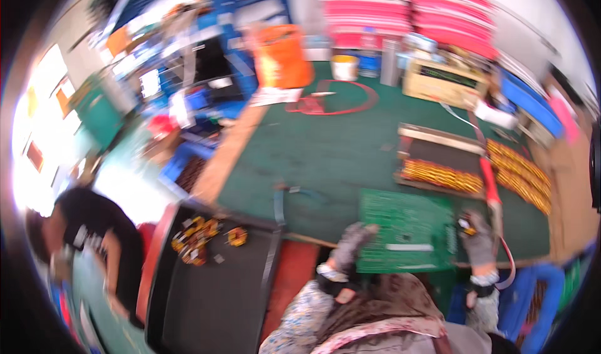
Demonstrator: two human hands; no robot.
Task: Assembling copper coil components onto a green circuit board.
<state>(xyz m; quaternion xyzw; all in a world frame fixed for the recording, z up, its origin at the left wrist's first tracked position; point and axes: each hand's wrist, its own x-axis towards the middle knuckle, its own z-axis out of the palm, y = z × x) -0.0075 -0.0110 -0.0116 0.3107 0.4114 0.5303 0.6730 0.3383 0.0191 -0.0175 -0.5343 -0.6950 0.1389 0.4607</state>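
A green circuit board [407,225] lies at the table's near edge, in front of my body. My left hand [352,246], in a grey glove, grips the board's left edge, its fingers toward the board. Just off the right edge of the board, my gloved right hand [479,244] is closed around a small yellow-and-dark wire-wound coil [466,225]. Beside that hand lies a red-and-white wand-like tool [491,188] with a cord. Motion blur softens the finger detail.
A wooden tray [438,138] holds a row of copper-coloured coils; several more rows [518,175] lie right of it. A black bin [210,297] with loose coils stands at left. Behind are a beige meter [443,82] and an orange bag [278,56]. Another person [103,241] sits at far left.
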